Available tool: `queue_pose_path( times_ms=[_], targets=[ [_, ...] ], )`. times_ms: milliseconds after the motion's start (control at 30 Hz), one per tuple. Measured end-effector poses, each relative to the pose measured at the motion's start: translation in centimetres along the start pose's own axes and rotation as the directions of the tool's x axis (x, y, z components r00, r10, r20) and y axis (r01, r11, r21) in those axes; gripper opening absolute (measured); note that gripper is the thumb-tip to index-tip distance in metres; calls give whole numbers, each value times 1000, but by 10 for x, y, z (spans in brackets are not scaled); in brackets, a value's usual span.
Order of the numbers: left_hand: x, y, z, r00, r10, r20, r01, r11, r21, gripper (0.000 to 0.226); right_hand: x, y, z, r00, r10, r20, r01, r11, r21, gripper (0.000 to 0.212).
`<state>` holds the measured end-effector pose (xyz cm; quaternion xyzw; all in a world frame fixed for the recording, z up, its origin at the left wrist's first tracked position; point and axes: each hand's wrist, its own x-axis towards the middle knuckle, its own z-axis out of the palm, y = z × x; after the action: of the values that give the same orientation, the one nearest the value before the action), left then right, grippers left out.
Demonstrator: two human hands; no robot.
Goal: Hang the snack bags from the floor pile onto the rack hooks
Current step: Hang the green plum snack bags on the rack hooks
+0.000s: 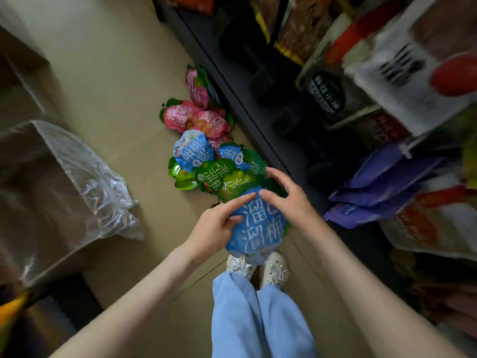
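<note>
In the head view, I see the left hand [219,224] holding one blue snack bag [258,228] by its left edge. The thumb lies on the front of the bag, the index finger is stretched along its upper edge, and the other fingers are hidden behind the bag. This bag is lifted in the air in front of the person, above the white shoes [276,267] and the light blue trousers [237,311].

The right hand [287,200] is at the upper right corner of the same bag. Its fingers are spread and only a little bent, and they close around nothing. The thumb tip is close to the left index finger, but I cannot tell if it really touches the bag.

The floor pile [206,161] lies on the beige floor [116,73], just beside the dark base of the rack [232,73]. It has pink bags [180,116] at the far end, then blue ones, then green bags [214,177] nearest to the hands.

On the rack at the right hang purple bags [382,187], and other packets that are blurred. At the left stands a cardboard box [38,161] with clear plastic film [98,182] over its edge.
</note>
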<state>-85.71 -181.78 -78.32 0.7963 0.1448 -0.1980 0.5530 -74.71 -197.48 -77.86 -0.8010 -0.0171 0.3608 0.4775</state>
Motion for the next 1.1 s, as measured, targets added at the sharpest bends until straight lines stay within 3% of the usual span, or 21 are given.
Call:
queue_pose_path(
  times_ms=[133, 400, 567, 633, 800, 967, 1100],
  targets=[
    [-57, 100, -39, 988, 53, 143, -54, 999, 1, 61, -88, -104, -60, 997, -41, -70, 38, 998, -44, 13],
    [-122, 274, -60, 935, 269, 230, -295, 952, 86, 64, -243, -196, -129, 948, 52, -313, 2, 985, 171, 15],
    [-149, 361, -42, 866, 347, 359, -414, 901, 131, 59, -338, -224, -170, 885, 67, -461, 99, 940, 327, 12],
    [-163, 398, -33, 836, 369, 407, -467, 867, 173, 57, -366, -229, -185, 853, 66, -517, 126, 936, 329, 3],
    [-185, 459, -21, 740, 469, 483, -632, 731, 258, 54, -412, -245, -213, 750, 45, -660, 177, 948, 265, 13],
    [-180, 494, -32, 703, 502, 503, -683, 672, 285, 45, -421, -277, -222, 622, 29, -782, 227, 950, 216, 12],
    [-174, 514, -60, 670, 530, 520, -727, 613, 311, 41, -409, -307, -219, 592, 8, -806, 265, 942, 205, 14]
  ],
)
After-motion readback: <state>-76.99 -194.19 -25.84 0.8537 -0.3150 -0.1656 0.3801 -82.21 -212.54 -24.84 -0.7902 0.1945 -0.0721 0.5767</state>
